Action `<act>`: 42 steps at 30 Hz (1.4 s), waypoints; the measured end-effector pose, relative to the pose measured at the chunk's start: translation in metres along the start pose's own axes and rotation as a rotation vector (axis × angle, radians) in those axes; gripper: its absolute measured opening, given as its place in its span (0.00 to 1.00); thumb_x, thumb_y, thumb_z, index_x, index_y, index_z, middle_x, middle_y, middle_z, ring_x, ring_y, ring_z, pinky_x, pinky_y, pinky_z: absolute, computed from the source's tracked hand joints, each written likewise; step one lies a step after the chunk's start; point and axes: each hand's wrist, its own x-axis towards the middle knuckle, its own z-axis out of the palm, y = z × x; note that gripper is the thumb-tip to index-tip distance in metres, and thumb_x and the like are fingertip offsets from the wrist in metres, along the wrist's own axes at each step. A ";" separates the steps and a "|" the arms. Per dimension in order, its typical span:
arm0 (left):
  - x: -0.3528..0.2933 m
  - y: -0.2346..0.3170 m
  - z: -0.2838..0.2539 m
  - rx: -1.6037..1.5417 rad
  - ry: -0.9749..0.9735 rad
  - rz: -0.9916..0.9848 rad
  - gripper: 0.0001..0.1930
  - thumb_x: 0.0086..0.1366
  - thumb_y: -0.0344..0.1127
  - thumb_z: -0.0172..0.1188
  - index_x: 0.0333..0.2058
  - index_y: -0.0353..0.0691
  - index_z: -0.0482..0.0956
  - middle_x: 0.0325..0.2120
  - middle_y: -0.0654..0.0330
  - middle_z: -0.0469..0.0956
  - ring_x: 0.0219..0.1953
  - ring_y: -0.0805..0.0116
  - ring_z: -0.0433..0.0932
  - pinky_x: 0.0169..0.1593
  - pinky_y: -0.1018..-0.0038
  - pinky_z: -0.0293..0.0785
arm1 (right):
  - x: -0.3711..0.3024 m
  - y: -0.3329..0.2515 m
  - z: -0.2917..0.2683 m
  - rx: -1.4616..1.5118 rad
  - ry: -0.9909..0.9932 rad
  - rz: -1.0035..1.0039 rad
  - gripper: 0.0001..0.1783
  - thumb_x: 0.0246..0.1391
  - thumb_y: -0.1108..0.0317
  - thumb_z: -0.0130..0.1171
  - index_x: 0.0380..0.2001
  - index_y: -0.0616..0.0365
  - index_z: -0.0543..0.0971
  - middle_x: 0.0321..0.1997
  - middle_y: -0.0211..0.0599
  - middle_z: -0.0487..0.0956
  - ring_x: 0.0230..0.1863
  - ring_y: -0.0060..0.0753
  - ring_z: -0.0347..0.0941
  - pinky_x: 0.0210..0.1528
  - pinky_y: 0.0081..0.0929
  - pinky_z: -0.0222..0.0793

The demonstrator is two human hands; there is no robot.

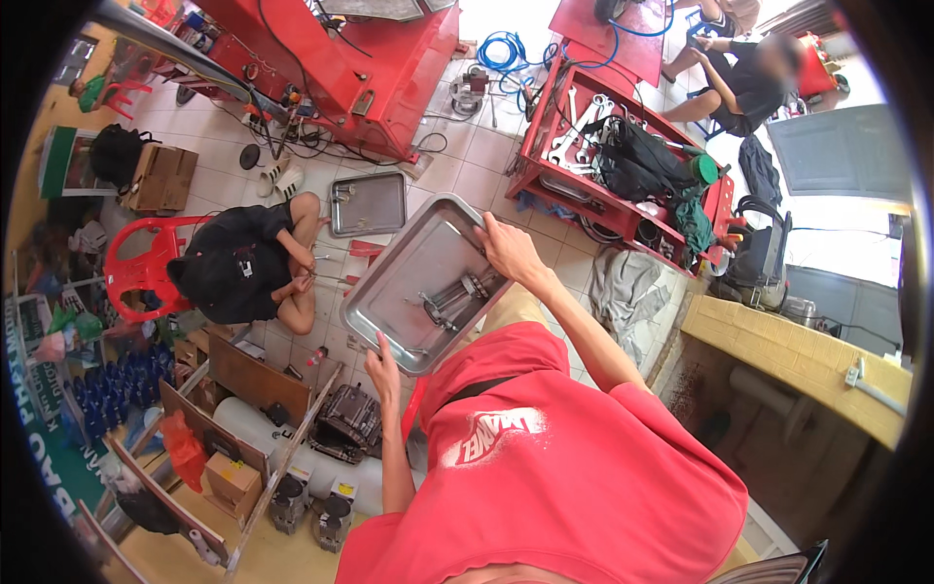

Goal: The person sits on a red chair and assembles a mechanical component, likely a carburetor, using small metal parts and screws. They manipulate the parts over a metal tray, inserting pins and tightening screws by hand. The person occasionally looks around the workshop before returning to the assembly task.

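Note:
Between my two hands I hold a rectangular, shallow metal tray (389, 277) up in front of me, tilted across the view. My right hand (511, 251) grips its far right rim, with the fingers curled over the edge. At the near left rim, my left hand (383, 370) is closed on the edge with the thumb up. Several metal parts (455, 300) lie inside, toward the right side; they look like shafts or fittings, but their exact kind is too small to tell.
A person in black (238, 258) sits on the tiled floor at left, handling thin metal pieces near a second tray (369, 204). A red tool cart (530, 161) with wrenches stands at far right. Behind are a red machine (389, 88) and a blue hose (501, 49). Motors (345, 423) sit near left.

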 end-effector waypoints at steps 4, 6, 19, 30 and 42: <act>0.070 -0.016 0.034 -0.052 -0.034 -0.102 0.31 0.75 0.55 0.55 0.39 0.22 0.79 0.28 0.51 0.79 0.33 0.62 0.76 0.40 0.61 0.73 | 0.078 0.018 0.004 0.023 -0.063 0.091 0.16 0.71 0.58 0.48 0.48 0.61 0.69 0.34 0.54 0.80 0.38 0.64 0.77 0.36 0.56 0.73; 0.096 0.024 0.059 -0.224 -0.087 -0.336 0.28 0.75 0.52 0.57 0.48 0.24 0.77 0.37 0.52 0.80 0.36 0.65 0.79 0.36 0.67 0.79 | 0.121 0.038 0.014 0.028 0.003 0.047 0.14 0.69 0.60 0.51 0.50 0.59 0.69 0.36 0.52 0.81 0.42 0.61 0.76 0.35 0.53 0.75; 0.343 -0.068 0.293 -0.382 -0.335 -0.603 0.27 0.72 0.47 0.61 0.54 0.27 0.67 0.48 0.46 0.74 0.35 0.48 0.86 0.35 0.58 0.91 | 0.369 0.280 0.220 0.170 -0.047 0.461 0.16 0.60 0.60 0.64 0.46 0.58 0.85 0.36 0.56 0.84 0.45 0.63 0.79 0.69 0.53 0.59; 0.504 -0.221 0.518 -0.449 -0.549 -0.737 0.31 0.75 0.47 0.57 0.64 0.30 0.61 0.61 0.42 0.68 0.49 0.39 0.83 0.43 0.53 0.90 | 0.466 0.502 0.390 -0.023 -0.020 0.673 0.21 0.58 0.54 0.67 0.53 0.43 0.85 0.49 0.44 0.84 0.59 0.58 0.70 0.60 0.52 0.68; 0.585 -0.367 0.698 -0.363 -0.696 -0.766 0.20 0.79 0.45 0.49 0.49 0.28 0.66 0.48 0.39 0.78 0.48 0.45 0.84 0.50 0.55 0.86 | 0.496 0.701 0.505 0.141 0.114 0.897 0.33 0.46 0.50 0.70 0.55 0.54 0.83 0.52 0.57 0.83 0.58 0.57 0.77 0.64 0.45 0.71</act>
